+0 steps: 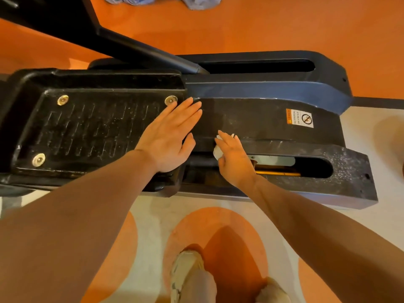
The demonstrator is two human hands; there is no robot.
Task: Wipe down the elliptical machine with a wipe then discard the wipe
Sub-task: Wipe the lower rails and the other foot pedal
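Shoes and a trouser leg sit lowest in view, on a floor patterned orange and pale, and both bare forearms reach forward from there to the elliptical machine. Its long axis runs left to right across the view: the ribbed pedal lies at the left and the rail housing stretches away to the right, ending past a small warning sticker. Flat and spread, the left hand presses on the pedal's right end, fingers wide, their tips just over its edge beside a round metal bolt; it holds nothing. Beside it, the right hand has the wipe bunched under its palm and fingers, so only a white crumple shows at the thumb side and a scrap past the fingertips; the fingers are fairly straight, pressing the wad down rather than pinching it. It sits on the ledge of the housing, directly above the open slot where a yellow rod and a pale plate show. The risk I judge likeliest: a loosely pinned wad could slide off the ledge into that slot, or the fingers could follow it in. If the pedal shifts under the bracing hand, those overhanging fingertips may be caught
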